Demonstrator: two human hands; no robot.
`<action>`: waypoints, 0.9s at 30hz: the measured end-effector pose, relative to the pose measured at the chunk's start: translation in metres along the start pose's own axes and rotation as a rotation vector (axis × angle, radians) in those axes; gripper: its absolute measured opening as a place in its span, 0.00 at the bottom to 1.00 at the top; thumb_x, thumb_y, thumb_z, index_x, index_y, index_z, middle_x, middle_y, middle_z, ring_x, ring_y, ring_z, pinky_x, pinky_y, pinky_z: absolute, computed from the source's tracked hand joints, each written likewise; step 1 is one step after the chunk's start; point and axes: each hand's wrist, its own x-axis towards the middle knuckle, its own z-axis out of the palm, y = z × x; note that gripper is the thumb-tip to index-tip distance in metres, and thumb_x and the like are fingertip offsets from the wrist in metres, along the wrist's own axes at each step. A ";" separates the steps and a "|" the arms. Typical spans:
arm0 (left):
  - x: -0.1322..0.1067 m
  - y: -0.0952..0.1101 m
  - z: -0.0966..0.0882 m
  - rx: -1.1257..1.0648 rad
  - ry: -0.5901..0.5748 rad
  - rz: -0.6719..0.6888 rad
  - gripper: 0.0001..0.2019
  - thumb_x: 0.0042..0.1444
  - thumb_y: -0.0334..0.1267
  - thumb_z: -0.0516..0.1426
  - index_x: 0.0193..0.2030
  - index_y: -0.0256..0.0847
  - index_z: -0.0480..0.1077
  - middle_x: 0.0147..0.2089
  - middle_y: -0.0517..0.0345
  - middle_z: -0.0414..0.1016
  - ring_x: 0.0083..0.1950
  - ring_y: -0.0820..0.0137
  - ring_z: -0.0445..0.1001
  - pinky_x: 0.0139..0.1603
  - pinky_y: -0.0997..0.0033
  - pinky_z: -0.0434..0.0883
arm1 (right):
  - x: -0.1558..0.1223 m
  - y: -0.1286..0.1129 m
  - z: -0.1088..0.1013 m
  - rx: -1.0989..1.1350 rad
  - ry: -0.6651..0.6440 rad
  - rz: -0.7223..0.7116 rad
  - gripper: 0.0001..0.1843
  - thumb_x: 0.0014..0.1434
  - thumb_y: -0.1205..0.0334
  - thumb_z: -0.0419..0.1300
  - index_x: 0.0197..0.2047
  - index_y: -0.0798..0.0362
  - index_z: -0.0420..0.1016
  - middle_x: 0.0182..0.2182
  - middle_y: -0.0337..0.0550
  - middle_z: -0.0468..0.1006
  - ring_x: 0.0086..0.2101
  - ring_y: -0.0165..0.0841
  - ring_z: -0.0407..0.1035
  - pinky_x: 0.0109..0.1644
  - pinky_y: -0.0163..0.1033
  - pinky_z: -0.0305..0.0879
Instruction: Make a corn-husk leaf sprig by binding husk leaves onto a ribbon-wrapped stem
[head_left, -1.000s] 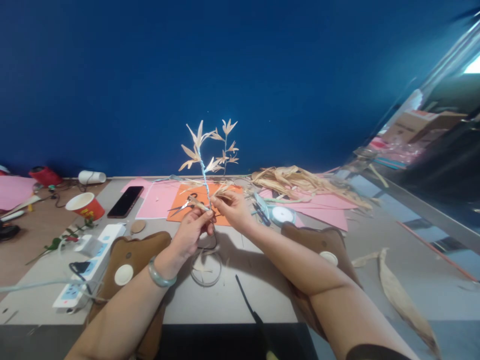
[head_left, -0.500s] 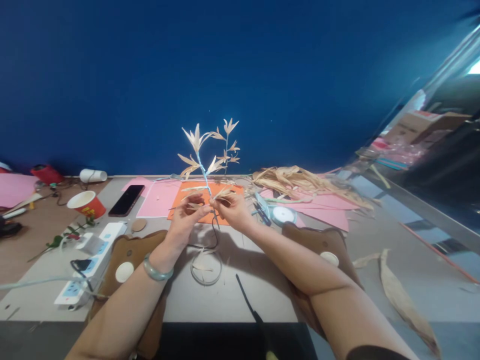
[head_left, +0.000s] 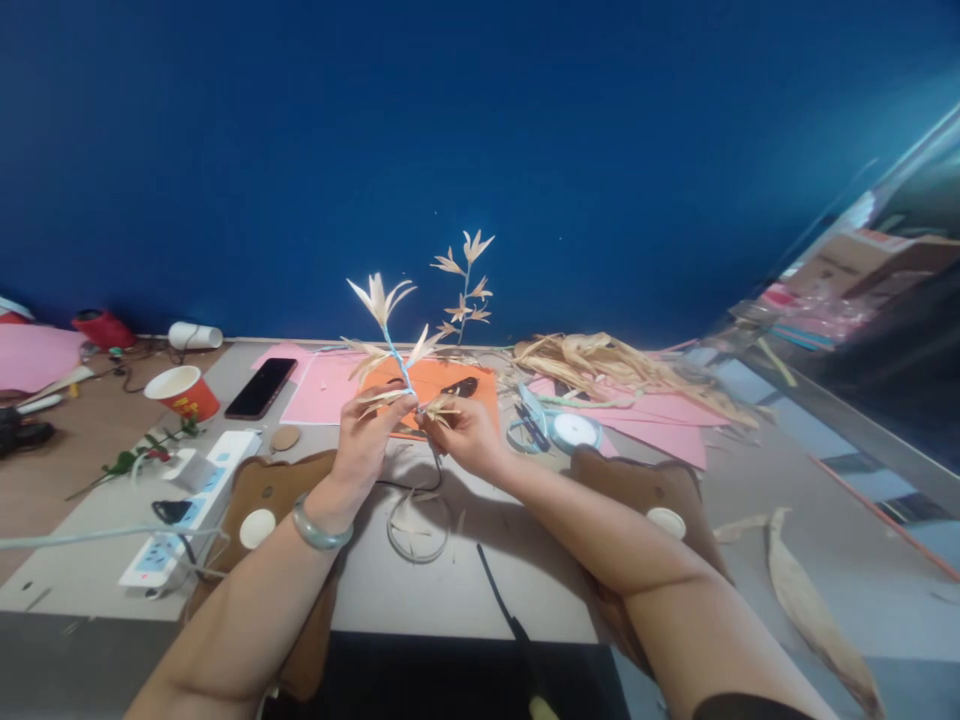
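Between my two hands is a handmade flower stem (head_left: pixel 397 355), wrapped in pale blue, with cream flowers that look made of dried husk. My left hand (head_left: pixel 367 435) is closed on the lower stem, fingers pinched together. Close against it, my right hand (head_left: pixel 469 435) pinches the stem's lower end, where a pale flower sticks out between the fingers. The fingertips partly hide the join. Behind them an orange sheet (head_left: pixel 480 385) lies on the table. A similar flower stem (head_left: pixel 466 290) stands upright at the back, against the blue wall.
Dried husks (head_left: pixel 592 355) lie on pink paper (head_left: pixel 660 425) at the back right, near a ribbon roll (head_left: pixel 576 432). On the left are a power strip (head_left: pixel 191 510), a phone (head_left: pixel 261 388) and a paper cup (head_left: pixel 182 392). A wire coil (head_left: pixel 418 555) lies below my hands.
The held flower stem has tilted further left and sits lower, and my hands have dropped slightly onto its lower part. The whole view has shifted a little.
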 end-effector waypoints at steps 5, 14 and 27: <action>0.002 0.002 -0.002 0.075 -0.060 0.056 0.04 0.45 0.37 0.64 0.26 0.39 0.77 0.29 0.57 0.78 0.36 0.69 0.75 0.47 0.69 0.70 | -0.001 -0.002 0.000 0.015 -0.043 0.026 0.18 0.55 0.50 0.61 0.23 0.55 0.68 0.12 0.35 0.65 0.15 0.25 0.60 0.20 0.31 0.57; 0.004 -0.001 -0.008 -0.042 -0.178 0.023 0.08 0.48 0.41 0.63 0.28 0.38 0.74 0.30 0.57 0.75 0.34 0.70 0.74 0.41 0.69 0.70 | 0.003 -0.003 -0.003 0.165 -0.143 0.115 0.20 0.51 0.47 0.63 0.27 0.58 0.72 0.13 0.35 0.67 0.13 0.25 0.60 0.18 0.31 0.59; 0.035 0.006 -0.031 -0.087 -0.016 0.222 0.23 0.39 0.40 0.69 0.45 0.41 0.73 0.46 0.52 0.75 0.50 0.66 0.73 0.55 0.67 0.67 | 0.010 0.012 -0.011 -0.008 0.119 -0.029 0.17 0.52 0.48 0.63 0.27 0.54 0.70 0.17 0.35 0.66 0.17 0.26 0.61 0.22 0.33 0.59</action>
